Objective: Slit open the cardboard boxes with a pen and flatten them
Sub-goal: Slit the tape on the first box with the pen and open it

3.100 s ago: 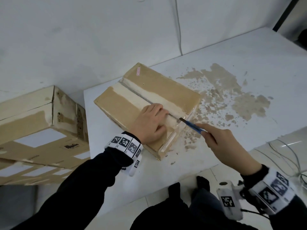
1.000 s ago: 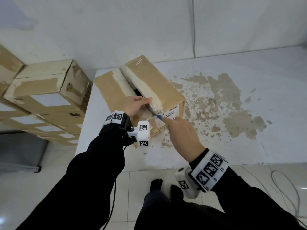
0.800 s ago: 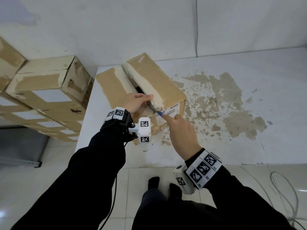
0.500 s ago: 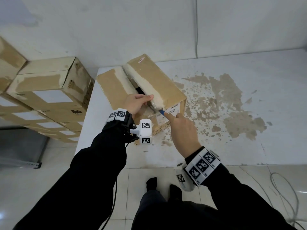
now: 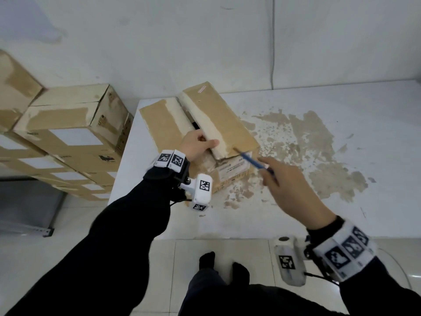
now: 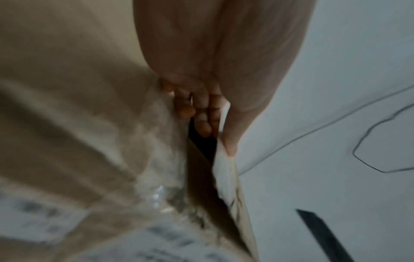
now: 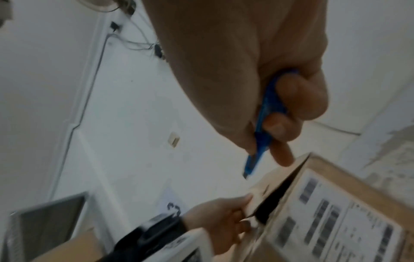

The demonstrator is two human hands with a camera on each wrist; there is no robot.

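The stack of sealed cartons [image 5: 68, 133] stands at the far left, off the table [image 5: 341, 124], with blank white labels and some dark print too small to read.

The cardboard box [image 5: 200, 133] in hand lies on the left part of the table. Its long axis runs from near-right to far-left, away from me. The centre seam along that axis stands open as a dark gap between the two top flaps.

My left hand [image 5: 196, 144] is at the near end of that seam. Its fingers [image 6: 201, 109] are hooked down into the gap and the thumb lies on top of the right flap, so the hand grips the flap edge. This hand is the nearer one to the box.

The near end face of the box carries a white shipping label [image 7: 336, 218] with barcodes and lines of print. The print is blurred and I cannot read it. A small pink mark sits on the far end of the right flap, also unreadable.

My right hand [image 5: 289, 190] is just right of the near corner, clear of the box. Its fingers are curled round the blue pen [image 5: 250, 159], whose tip points far-left toward the corner of the right flap, close to it; whether it touches I cannot tell. I judge that the next move is for the left hand to lift the flap.
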